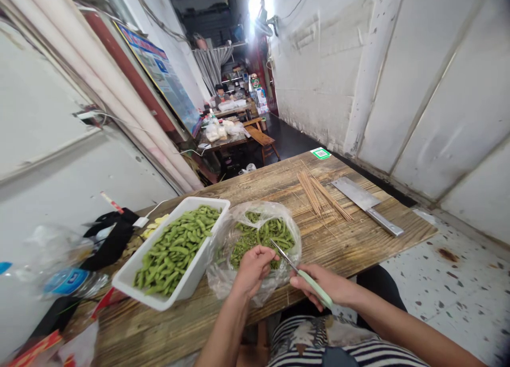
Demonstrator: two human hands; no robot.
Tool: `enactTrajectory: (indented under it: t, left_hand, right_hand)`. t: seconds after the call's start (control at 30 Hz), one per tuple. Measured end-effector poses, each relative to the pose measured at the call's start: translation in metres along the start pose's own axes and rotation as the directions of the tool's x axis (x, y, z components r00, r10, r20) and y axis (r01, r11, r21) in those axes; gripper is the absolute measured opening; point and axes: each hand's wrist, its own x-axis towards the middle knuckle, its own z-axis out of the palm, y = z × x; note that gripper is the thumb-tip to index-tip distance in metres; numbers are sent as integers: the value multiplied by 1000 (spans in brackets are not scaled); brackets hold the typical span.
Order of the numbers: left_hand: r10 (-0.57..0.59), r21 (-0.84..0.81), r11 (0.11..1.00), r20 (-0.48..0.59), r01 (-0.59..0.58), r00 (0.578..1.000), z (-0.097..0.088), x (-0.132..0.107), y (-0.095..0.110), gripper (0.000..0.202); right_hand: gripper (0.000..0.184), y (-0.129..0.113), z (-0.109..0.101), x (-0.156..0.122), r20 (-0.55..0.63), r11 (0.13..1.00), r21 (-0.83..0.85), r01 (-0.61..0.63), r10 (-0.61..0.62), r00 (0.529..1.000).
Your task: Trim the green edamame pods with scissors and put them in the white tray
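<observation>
My right hand (pixel 319 283) grips a pair of scissors (pixel 314 288) with pale green handles. Their metal blades point up and left over a clear plastic bag (pixel 292 213) of green soybean pods (pixel 274 231) and trimmed bits. Just left of the blade tips, my left hand (pixel 254 269) is closed in a pinch, with a green pod partly showing at its fingertips. Beside the bag, on the left, a white plastic tub (pixel 119 284) holds many soybean pods (pixel 177 250).
On the wooden table (pixel 274 186) lie thin wooden skewers (pixel 319 194) and a cleaver (pixel 366 201) at right. A green QR-code card (pixel 321 153) marks the far corner. A plastic bottle (pixel 74 282) lies at left. Farther back, a person (pixel 220 95) sits behind another table.
</observation>
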Motion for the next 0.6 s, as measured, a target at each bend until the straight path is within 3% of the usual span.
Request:
enactTrajectory:
  t: [0.13, 0.23, 0.37, 0.43, 0.5, 0.53, 0.6]
  left_hand:
    - [7, -28, 1000, 22, -7, 1000, -4, 1, -1, 29]
    - [25, -83, 996, -21, -26, 999, -9, 5, 4, 30]
    - [-44, -214, 976, -53, 32, 998, -14, 14, 14, 34]
    - [-67, -192, 980, -52, 56, 996, -14, 21, 15, 36]
    - [-26, 13, 1000, -64, 27, 998, -11, 28, 12, 31]
    - [31, 211, 977, -67, -17, 997, -9, 32, 10, 27]
    - [162, 631, 768, -27, -109, 986, -3, 40, 6, 23]
  right_hand:
    - [39, 3, -2, 1, -40, 997, 70, -23, 26, 999]
    - [40, 4, -4, 2, -76, 993, 117, -19, 28, 997]
    - [43, 2, -6, 1, -139, 993, 121, -10, 27, 990]
    - [44, 0, -5, -1, -154, 992, 124, -12, 31, 988]
    - [43, -2, -4, -2, -158, 992, 125, -8, 28, 987]
    - [43, -2, -4, -2, -158, 992, 125, -4, 24, 987]
    - [42, -2, -4, -3, -164, 993, 120, 5, 15, 986]
